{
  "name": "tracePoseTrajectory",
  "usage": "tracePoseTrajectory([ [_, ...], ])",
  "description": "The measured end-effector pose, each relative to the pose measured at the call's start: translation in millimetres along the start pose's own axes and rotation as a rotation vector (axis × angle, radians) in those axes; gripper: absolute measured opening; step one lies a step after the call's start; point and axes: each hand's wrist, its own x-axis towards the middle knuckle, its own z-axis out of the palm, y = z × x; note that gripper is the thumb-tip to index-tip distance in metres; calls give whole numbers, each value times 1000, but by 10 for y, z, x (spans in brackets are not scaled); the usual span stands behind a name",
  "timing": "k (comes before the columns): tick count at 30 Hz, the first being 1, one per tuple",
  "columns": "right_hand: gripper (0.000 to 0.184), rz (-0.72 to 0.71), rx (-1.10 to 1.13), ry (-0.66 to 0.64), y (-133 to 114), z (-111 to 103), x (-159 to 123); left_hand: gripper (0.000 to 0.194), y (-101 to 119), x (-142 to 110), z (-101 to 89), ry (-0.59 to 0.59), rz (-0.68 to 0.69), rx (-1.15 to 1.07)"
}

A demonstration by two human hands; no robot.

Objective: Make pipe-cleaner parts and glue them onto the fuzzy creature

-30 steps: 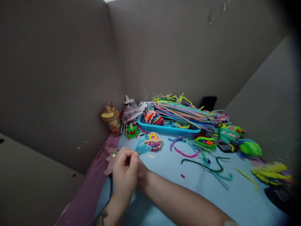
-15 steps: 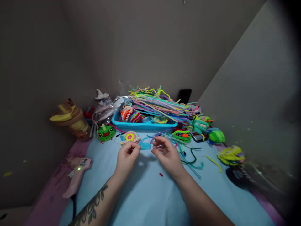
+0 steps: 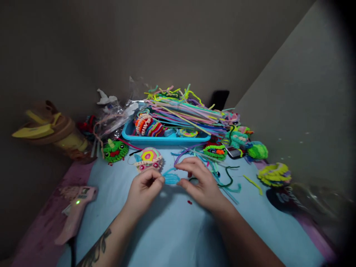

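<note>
Between finger and thumb, my left hand [image 3: 146, 187] pinches the end of a light-blue pipe cleaner [image 3: 171, 178] bent into flat loops. My right hand [image 3: 198, 183] is at the other side of the loops, thumb and fingers spread apart; whether its thumb touches them I cannot tell. Just behind my left hand lies a striped pipe-cleaner turtle-like figure [image 3: 149, 157] with pink eyes. A small dark red bit [image 3: 189, 202] is on the blue cloth [image 3: 172, 230] below my hands.
A blue tray [image 3: 167, 141] at the back bears a heap of pipe cleaners [image 3: 183, 111]. Green figures [image 3: 115, 151] and loose pipe cleaners [image 3: 230, 178] lie around. A pink glue gun [image 3: 76, 213] with a lit green light rests at left, near a brown cup [image 3: 59, 131]. A phone [image 3: 219, 99] leans behind.
The view has shifted closer, so the things on the table appear larger. My right hand has spread its fingers wider. My left hand keeps its pinch on the blue loops.
</note>
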Motion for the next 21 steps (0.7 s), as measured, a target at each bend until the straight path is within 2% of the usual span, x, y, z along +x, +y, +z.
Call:
tracePoseTrajectory([
  [4,31,49,34,-24,-25,-7,-11,19,11,-4,-9,-13,29,37],
  [21,19,42,51,-15,-50,-10,3,18,-1,-10,-4,-18,16,42],
])
